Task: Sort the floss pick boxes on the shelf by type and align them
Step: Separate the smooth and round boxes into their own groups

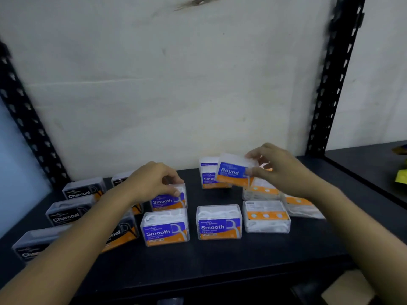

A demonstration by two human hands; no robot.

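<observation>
My right hand (pixel 277 168) holds a clear "Round" floss pick box (pixel 233 172) in the air above the back of the black shelf (pixel 220 258). My left hand (pixel 154 181) grips the top of a "Smooth" box (pixel 167 200) standing in the middle. Two more "Smooth" boxes (pixel 166 227) (pixel 219 223) stand in front, and another (pixel 209 178) stands behind the lifted box. Several black "Charcoal" boxes (pixel 82 189) stand in rows on the left, partly hidden by my left arm. Clear boxes showing their orange backs (pixel 266 216) sit on the right.
A pale board forms the back wall. Black perforated uprights (pixel 330 84) frame the shelf on both sides. Another shelf (pixel 370 166) continues to the right with yellow packaging at its edge. A cardboard box (pixel 350 289) shows below the front edge.
</observation>
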